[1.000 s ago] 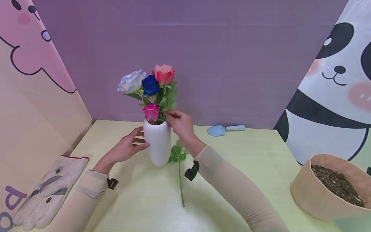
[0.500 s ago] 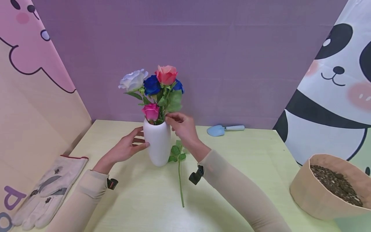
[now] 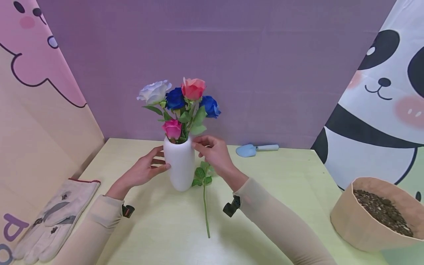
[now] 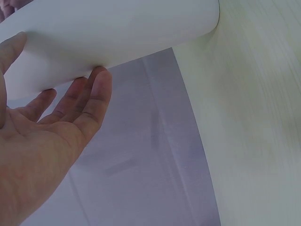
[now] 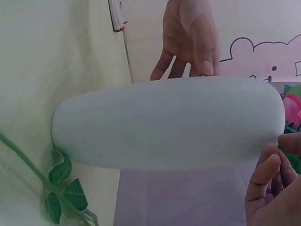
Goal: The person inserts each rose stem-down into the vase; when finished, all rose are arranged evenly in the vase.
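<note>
A white vase [image 3: 180,165] stands upright on the table, holding several artificial roses. My left hand [image 3: 143,168] holds its left side, thumb in front and fingers behind; fingertips meet the smooth vase wall [image 4: 131,33] in the left wrist view. At the right rim, my right hand [image 3: 215,154] pinches with thumb and forefinger by the stem of a blue rose [image 3: 210,106]; a bit of green shows there in the right wrist view, largely hidden. Also in the vase are a white rose [image 3: 154,92], a second blue rose [image 3: 175,98], a coral rose [image 3: 193,88] and a pink rose [image 3: 172,129].
A leafy green stem [image 3: 206,206] lies right of the vase, its top hidden behind my right hand. A blue trowel [image 3: 256,149] lies at the back edge. Work gloves [image 3: 59,217] lie at left; a tan pot [image 3: 361,224] of soil stands at right.
My right hand has moved down and slightly right along the vase's rim. The right-hand blue rose has come out from behind the coral one, leaning right. My left hand stays put.
</note>
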Tool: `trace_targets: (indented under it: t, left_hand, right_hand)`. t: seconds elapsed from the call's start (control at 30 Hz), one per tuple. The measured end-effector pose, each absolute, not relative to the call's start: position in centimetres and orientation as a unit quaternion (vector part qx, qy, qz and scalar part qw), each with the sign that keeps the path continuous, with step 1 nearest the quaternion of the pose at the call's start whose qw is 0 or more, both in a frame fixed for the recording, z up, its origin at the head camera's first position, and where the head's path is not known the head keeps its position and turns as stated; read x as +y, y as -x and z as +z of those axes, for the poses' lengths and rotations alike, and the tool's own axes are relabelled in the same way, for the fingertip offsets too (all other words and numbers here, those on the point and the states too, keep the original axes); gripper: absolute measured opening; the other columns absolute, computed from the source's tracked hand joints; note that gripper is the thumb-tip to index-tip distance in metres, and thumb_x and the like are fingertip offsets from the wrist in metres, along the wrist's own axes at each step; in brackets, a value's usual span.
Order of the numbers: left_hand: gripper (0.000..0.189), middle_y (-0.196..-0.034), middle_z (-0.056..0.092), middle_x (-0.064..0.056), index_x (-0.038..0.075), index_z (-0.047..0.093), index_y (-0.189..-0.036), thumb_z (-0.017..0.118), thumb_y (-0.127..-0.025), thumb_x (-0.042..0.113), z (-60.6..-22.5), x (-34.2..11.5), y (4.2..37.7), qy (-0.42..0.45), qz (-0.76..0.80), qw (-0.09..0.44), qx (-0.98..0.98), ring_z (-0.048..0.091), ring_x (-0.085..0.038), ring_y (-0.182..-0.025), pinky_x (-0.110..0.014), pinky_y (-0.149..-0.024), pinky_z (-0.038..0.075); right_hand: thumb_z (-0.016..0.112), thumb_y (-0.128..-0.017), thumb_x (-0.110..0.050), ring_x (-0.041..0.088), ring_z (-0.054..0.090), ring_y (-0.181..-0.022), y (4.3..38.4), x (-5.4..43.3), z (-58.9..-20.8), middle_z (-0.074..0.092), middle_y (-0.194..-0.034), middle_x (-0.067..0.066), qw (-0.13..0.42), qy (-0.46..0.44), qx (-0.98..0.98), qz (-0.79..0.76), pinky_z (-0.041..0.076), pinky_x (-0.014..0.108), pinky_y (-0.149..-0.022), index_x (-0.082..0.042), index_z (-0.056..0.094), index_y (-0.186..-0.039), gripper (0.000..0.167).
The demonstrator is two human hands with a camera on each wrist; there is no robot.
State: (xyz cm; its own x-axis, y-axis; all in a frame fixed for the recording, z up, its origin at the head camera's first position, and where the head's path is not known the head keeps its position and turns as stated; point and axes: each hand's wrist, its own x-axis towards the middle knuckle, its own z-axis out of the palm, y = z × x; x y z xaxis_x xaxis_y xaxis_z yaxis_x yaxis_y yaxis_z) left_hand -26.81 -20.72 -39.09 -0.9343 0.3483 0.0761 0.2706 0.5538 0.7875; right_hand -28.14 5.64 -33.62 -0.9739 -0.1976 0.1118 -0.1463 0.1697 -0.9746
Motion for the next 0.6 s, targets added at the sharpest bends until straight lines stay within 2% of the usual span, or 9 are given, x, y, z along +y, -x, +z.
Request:
trace_targets:
  t: [0.23,0.37,0.6]
  left_hand:
    - [0.077,-0.148,0.045,-0.018,0.016,0.023,-0.157,0.064,-0.097,0.042,-39.1,-20.8,26.9,-0.172,0.435,0.048,0.883,0.053,-0.043,-0.132,-0.057,-0.107,0.048]
    - [0.077,-0.149,0.045,-0.018,0.016,0.023,-0.157,0.064,-0.097,0.042,-39.2,-20.9,27.0,-0.173,0.436,0.048,0.882,0.052,-0.045,-0.133,-0.057,-0.108,0.048]
    - [0.078,-0.149,0.045,-0.018,0.017,0.023,-0.157,0.064,-0.097,0.042,-39.2,-20.9,27.0,-0.172,0.439,0.050,0.881,0.052,-0.045,-0.133,-0.057,-0.108,0.047]
  right_hand:
    - [0.068,-0.094,-0.019,0.013,0.063,-0.065,28.7,6.7,-35.2,0.070,-0.093,0.004,0.025,0.122,0.769,-0.627,0.046,0.023,-0.051,-0.005,0.071,-0.111,0.022]
    - [0.066,-0.095,-0.018,0.012,0.064,-0.065,29.0,7.4,-36.1,0.073,-0.096,0.009,0.035,0.115,0.779,-0.615,0.048,0.023,-0.053,-0.005,0.071,-0.110,0.021]
    - [0.067,-0.095,-0.021,0.017,0.066,-0.071,29.3,8.2,-38.0,0.074,-0.099,0.009,0.084,0.081,0.795,-0.595,0.050,0.026,-0.058,-0.009,0.071,-0.113,0.022]
